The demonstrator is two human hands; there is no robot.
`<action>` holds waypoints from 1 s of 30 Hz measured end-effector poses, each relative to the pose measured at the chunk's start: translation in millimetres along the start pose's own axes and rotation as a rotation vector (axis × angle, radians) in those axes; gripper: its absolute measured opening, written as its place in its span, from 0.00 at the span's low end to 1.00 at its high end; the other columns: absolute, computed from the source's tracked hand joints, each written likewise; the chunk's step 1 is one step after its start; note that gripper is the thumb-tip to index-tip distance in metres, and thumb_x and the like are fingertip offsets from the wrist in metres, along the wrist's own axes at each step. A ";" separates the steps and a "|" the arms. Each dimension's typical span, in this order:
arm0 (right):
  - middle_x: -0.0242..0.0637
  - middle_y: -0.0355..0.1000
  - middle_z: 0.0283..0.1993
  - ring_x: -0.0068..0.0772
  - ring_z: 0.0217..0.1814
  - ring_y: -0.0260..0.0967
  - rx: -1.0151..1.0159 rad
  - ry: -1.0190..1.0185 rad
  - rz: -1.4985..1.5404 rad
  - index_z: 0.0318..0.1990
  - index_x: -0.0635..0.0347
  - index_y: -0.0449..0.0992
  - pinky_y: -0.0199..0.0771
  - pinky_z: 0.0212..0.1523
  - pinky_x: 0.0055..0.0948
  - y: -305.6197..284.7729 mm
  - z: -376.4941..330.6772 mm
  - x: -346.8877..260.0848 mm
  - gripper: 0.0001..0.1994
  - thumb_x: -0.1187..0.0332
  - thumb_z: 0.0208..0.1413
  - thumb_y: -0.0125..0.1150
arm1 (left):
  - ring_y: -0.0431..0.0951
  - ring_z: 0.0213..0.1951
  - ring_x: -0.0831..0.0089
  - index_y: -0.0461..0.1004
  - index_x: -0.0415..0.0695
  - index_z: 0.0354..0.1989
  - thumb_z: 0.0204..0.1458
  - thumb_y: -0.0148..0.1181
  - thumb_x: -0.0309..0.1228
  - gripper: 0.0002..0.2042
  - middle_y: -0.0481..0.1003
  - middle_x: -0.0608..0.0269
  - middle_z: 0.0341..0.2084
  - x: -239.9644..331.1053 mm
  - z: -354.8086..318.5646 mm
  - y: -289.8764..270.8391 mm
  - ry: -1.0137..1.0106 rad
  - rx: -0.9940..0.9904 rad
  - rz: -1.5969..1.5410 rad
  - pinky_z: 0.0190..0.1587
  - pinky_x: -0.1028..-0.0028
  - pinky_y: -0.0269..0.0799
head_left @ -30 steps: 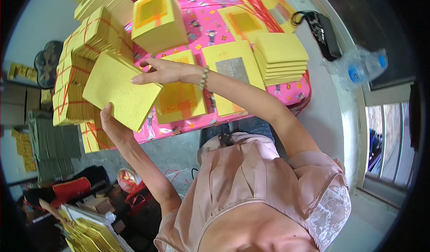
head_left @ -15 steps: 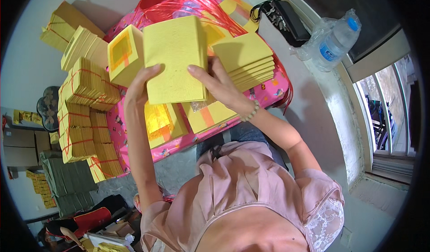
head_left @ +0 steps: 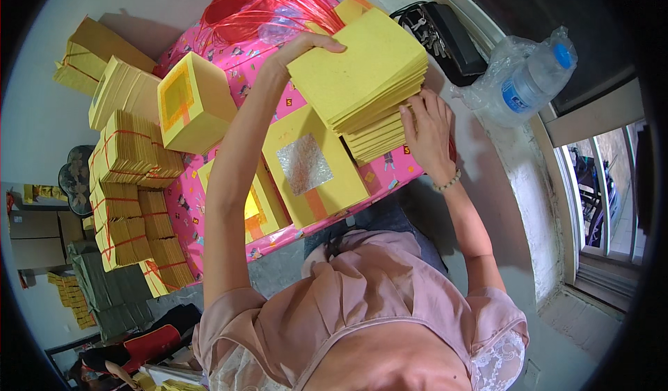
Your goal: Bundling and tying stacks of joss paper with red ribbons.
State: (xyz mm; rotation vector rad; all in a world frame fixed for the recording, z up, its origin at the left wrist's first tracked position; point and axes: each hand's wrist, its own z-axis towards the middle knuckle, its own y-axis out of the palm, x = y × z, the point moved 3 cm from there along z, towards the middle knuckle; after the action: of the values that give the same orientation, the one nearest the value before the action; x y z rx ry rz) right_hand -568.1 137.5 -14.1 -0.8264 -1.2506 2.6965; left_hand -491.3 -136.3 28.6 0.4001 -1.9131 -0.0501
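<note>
From my end, the left hand (head_left: 305,46) is holding the left corner of a yellow joss paper stack (head_left: 365,64), thumb on top, other fingers hidden. That stack sits over a lower yellow pile (head_left: 376,145) on the pink-covered table (head_left: 185,217). My right hand (head_left: 431,132) has its fingers against the pile's right edge; whether they grip, I can't tell.

— Support?
— One table (head_left: 238,67), pink figured cover.
— Lying on it, by clock from its centre?
— Eleven o'clock: red strand coil (head_left: 233,8). Three: folded yellow stack (head_left: 379,137). Five: silver-squared yellow pile (head_left: 305,165). Six: orange-squared yellow pile (head_left: 261,209). Eight: red-tied yellow bundles (head_left: 120,196). Nine: orange-windowed yellow block (head_left: 198,102).
</note>
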 end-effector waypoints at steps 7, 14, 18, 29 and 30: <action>0.47 0.66 0.51 0.51 0.59 0.61 -0.013 -0.084 -0.090 0.47 0.63 0.73 0.56 0.59 0.49 13.7 -23.5 15.5 0.11 0.68 0.61 0.55 | 0.82 0.39 0.68 0.77 0.35 0.48 0.45 0.66 0.34 0.22 0.81 0.55 0.40 -25.7 33.5 8.1 -0.102 -0.039 -0.026 0.47 0.70 0.77; 0.50 0.67 0.52 0.53 0.55 0.65 -0.040 -0.012 0.158 0.48 0.69 0.71 0.66 0.54 0.42 24.0 -45.7 31.0 0.10 0.73 0.64 0.50 | 0.81 0.41 0.70 0.77 0.38 0.48 0.45 0.67 0.38 0.23 0.80 0.57 0.41 -61.5 41.4 2.7 -0.194 -0.043 0.093 0.46 0.72 0.76; 0.51 0.66 0.55 0.54 0.57 0.65 -0.038 0.080 0.320 0.50 0.71 0.70 0.66 0.56 0.40 32.2 -56.0 37.4 0.11 0.74 0.66 0.47 | 0.80 0.40 0.73 0.78 0.39 0.47 0.44 0.69 0.42 0.24 0.80 0.59 0.40 -52.2 39.3 13.2 -0.238 -0.066 0.186 0.45 0.74 0.75; 0.56 0.52 0.70 0.56 0.73 0.50 0.120 0.246 0.377 0.64 0.68 0.57 0.56 0.68 0.46 46.0 -78.4 32.7 0.21 0.73 0.66 0.45 | 0.79 0.44 0.73 0.77 0.39 0.51 0.43 0.69 0.46 0.29 0.79 0.60 0.44 -56.3 36.2 17.4 -0.207 -0.034 0.356 0.48 0.74 0.73; 0.56 0.52 0.70 0.56 0.73 0.50 0.121 0.248 0.375 0.64 0.68 0.57 0.56 0.68 0.46 49.1 -82.3 30.8 0.21 0.73 0.66 0.45 | 0.78 0.45 0.73 0.77 0.39 0.51 0.43 0.69 0.47 0.30 0.79 0.60 0.45 -55.3 36.8 18.8 -0.186 -0.030 0.398 0.49 0.75 0.73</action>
State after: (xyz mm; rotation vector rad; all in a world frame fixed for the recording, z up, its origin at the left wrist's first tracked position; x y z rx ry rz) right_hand -545.8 169.9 -106.8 -1.4520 -0.9489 2.7836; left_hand -512.2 -107.8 -30.7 -0.0122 -2.1402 0.1508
